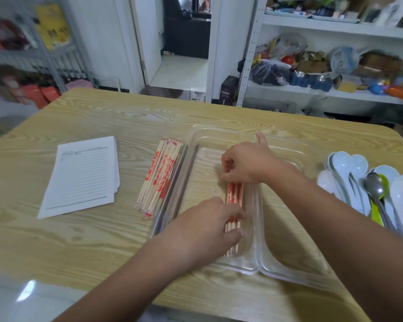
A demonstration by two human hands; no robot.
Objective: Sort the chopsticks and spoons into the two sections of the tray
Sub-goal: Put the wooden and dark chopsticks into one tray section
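chopsticks (235,196) lie in left section of tray (219,132), left grip (209,226) curled round their near end, right grip (244,166) pinching their far end.

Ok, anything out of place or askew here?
Nothing stands out. The left hand and right hand hold a chopstick bundle straight in the left section of the tray; loose chopsticks and spoons wait beside it.

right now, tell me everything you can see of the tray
The tray is clear plastic, shallow and round-cornered, with two long sections side by side, split by a ridge. It lies flat on the table, between the chopstick pile and the spoons. Its left section holds a bundle of chopsticks beside the ridge, held by the left hand and right hand. What shows of the right section is empty.
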